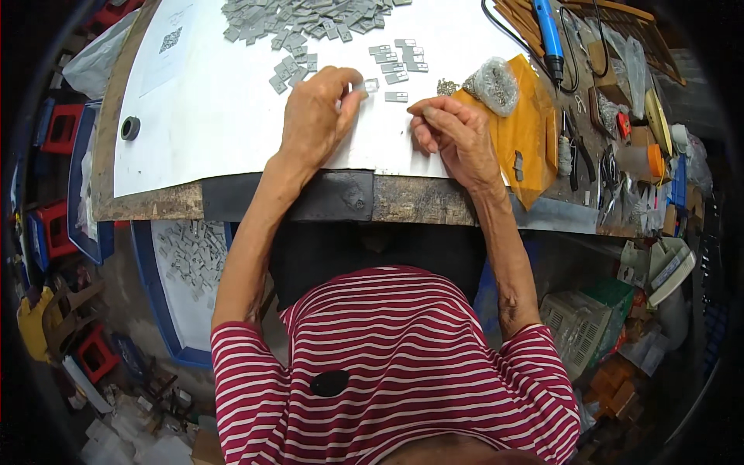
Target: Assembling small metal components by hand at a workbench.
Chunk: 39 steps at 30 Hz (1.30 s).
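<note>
Your right hand (457, 128) is half-curled at one o'clock, your left hand (320, 108) bent at eleven; I cannot tell whether either grips anything. Between them lies a gray tile (396, 97), a clear piece (371, 85) by your left; beyond, more tiles (394, 68) at twelve, a pile (341, 18) at eleven.

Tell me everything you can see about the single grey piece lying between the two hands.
The grey piece is small, flat and oblong, perhaps metal or plastic. Marks on its face are too small to make out. It lies flat on the white sheet, long side running left to right, pictured just below similar pieces and apart from them. Neither the left hand nor the right hand touches it.
</note>
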### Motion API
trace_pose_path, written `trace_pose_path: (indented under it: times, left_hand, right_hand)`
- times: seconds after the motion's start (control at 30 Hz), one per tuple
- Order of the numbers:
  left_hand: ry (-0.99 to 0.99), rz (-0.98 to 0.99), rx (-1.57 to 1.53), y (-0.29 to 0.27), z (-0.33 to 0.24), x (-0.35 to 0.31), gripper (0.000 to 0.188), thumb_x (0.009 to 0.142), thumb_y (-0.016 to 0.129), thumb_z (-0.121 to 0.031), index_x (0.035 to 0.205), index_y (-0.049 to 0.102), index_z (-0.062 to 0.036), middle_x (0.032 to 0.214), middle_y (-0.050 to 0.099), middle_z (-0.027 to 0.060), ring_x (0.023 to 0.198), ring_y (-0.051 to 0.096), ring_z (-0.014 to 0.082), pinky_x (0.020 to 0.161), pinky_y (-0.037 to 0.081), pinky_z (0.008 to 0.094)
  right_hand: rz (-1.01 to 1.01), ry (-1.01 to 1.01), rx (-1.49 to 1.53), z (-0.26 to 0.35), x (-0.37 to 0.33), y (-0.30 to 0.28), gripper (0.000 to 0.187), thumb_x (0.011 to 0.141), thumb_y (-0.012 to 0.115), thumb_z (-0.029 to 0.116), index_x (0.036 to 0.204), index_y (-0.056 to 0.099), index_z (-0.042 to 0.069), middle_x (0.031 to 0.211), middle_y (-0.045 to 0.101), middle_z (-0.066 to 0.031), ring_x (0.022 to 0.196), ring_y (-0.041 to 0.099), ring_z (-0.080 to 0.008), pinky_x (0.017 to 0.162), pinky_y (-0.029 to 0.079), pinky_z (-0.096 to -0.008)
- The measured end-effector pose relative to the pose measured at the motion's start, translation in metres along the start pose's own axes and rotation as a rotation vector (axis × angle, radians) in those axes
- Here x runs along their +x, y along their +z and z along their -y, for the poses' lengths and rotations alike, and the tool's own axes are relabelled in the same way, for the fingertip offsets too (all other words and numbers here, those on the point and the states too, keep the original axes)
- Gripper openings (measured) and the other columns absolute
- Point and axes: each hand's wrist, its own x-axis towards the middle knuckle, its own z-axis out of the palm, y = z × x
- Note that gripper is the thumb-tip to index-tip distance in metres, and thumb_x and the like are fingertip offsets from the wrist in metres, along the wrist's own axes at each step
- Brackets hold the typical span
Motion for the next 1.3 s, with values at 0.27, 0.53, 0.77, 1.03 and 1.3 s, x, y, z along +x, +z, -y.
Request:
trace_pose_path:
  times: [0.27, 0.53, 0.77, 1.03, 1.3]
  left_hand:
    - [0.087, -0.134, 0.351, 0.018, 0.032, 0.031, 0.014, 0.07, 0.068, -0.013, 0.081, 0.066, -0.0054, 0.068, 0.06, 0.0082, 0.061, 0.055, 0.0212, 0.055, 0.044, 0.0333]
    - [0.038, -0.107, 0.414, 0.027, 0.031, 0.032, 0.011, 0.072, 0.069, -0.019, 0.082, 0.067, -0.0137, 0.068, 0.059, 0.0005, 0.071, 0.051, 0.0187, 0.067, 0.034, 0.0374]
    - [-0.031, -0.018, 0.39, 0.023, 0.029, 0.028, 0.016, 0.072, 0.066, -0.018, 0.086, 0.068, -0.0104, 0.083, 0.062, 0.0059, 0.086, 0.051, 0.0226, 0.078, 0.033, 0.0408]
    - [0.008, -0.056, 0.34, 0.017, 0.027, 0.026, 0.015, 0.072, 0.067, -0.015, 0.085, 0.069, -0.0085, 0.081, 0.063, 0.0053, 0.085, 0.051, 0.0212, 0.078, 0.033, 0.0391]
    - [0.018, -0.102, 0.385, -0.003, 0.034, 0.022, 0.014, 0.069, 0.07, -0.01, 0.083, 0.069, -0.01, 0.079, 0.062, 0.0024, 0.085, 0.05, 0.0194, 0.079, 0.033, 0.036]
  right_hand:
    - [-0.023, -0.016, -0.011, 0.001, -0.004, -0.004, 0.018, 0.085, 0.05, 0.006, 0.093, 0.059, -0.009, 0.066, 0.056, -0.0051, 0.055, 0.048, -0.0065, 0.05, 0.038, -0.0166]
    - [-0.027, -0.016, 0.046, 0.004, -0.005, -0.005, 0.018, 0.085, 0.05, 0.005, 0.094, 0.058, -0.009, 0.069, 0.057, -0.0066, 0.056, 0.048, -0.0075, 0.052, 0.038, -0.0182]
    - [-0.035, -0.024, 0.05, 0.003, -0.005, -0.004, 0.019, 0.084, 0.051, 0.004, 0.094, 0.058, -0.01, 0.07, 0.057, -0.0075, 0.056, 0.048, -0.0078, 0.052, 0.038, -0.0187]
    - [-0.047, -0.036, 0.072, 0.001, -0.004, -0.006, 0.019, 0.085, 0.051, 0.004, 0.096, 0.057, -0.01, 0.075, 0.058, -0.0092, 0.058, 0.051, -0.0079, 0.051, 0.038, -0.0185]
    - [-0.033, -0.057, 0.086, 0.001, -0.004, -0.007, 0.019, 0.086, 0.05, 0.003, 0.097, 0.057, -0.01, 0.077, 0.059, -0.0095, 0.059, 0.051, -0.0083, 0.051, 0.039, -0.019]
